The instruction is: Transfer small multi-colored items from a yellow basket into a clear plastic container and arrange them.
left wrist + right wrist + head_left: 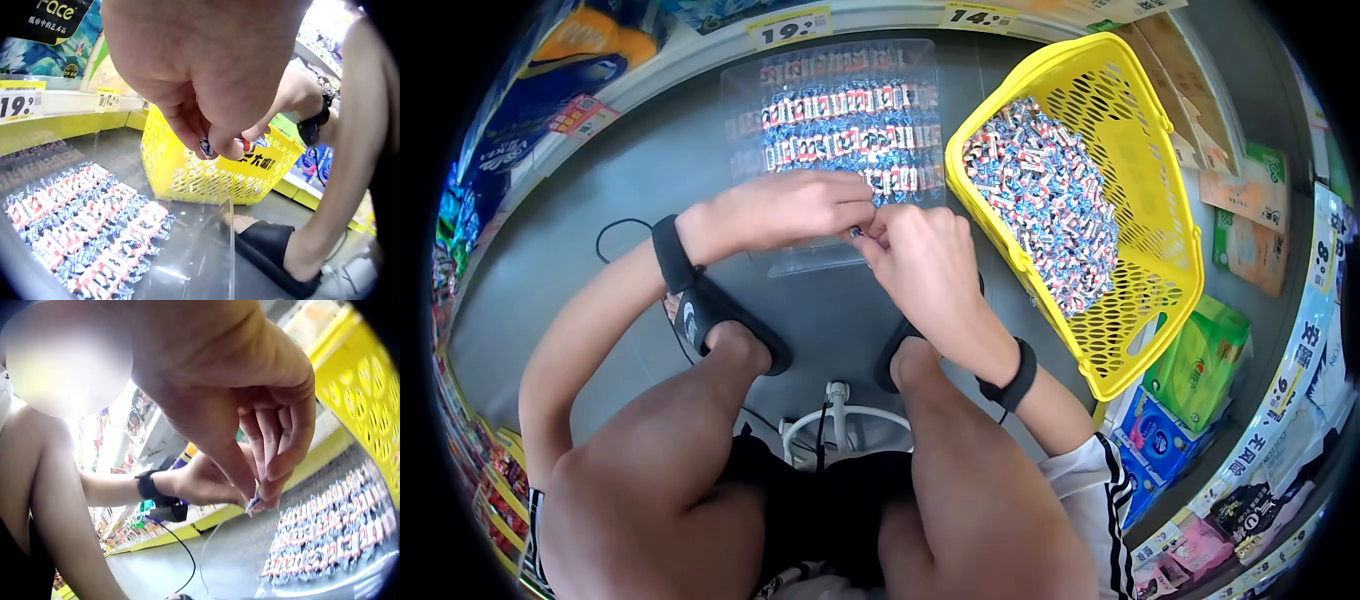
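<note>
One candy [856,232] pinched at its ends by left hand [785,210] and right hand [925,265], long axis crosswise, above tray [820,262]

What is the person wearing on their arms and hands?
The left hand and right hand are bare. A black left wristband, with a thin black cable running off it, and a black right wristband. By the right elbow, a white sleeve with black stripes.

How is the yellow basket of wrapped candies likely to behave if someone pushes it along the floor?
The yellow basket holds a deep pile of wrapped candies, so it is probably heavy. Wide and low on the smooth floor, it would likely slide, not tip. Its perforated walls may flex.
</note>
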`<action>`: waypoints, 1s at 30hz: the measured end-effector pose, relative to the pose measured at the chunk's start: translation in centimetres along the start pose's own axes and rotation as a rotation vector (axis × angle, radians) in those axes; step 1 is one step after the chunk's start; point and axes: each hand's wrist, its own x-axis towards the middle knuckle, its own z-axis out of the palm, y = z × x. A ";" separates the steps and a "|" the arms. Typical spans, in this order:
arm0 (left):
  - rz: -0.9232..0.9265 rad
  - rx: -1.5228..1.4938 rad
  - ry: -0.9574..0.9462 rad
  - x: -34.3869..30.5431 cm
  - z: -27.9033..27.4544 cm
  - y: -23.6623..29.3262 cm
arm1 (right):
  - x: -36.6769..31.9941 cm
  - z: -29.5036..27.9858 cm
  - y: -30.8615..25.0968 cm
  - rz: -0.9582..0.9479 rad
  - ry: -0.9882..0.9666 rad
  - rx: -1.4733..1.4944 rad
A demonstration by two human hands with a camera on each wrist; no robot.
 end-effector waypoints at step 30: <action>-0.404 0.270 -0.222 -5.6 5.2 -5.1 | 5.2 15.7 3.2 0.319 -0.385 0.351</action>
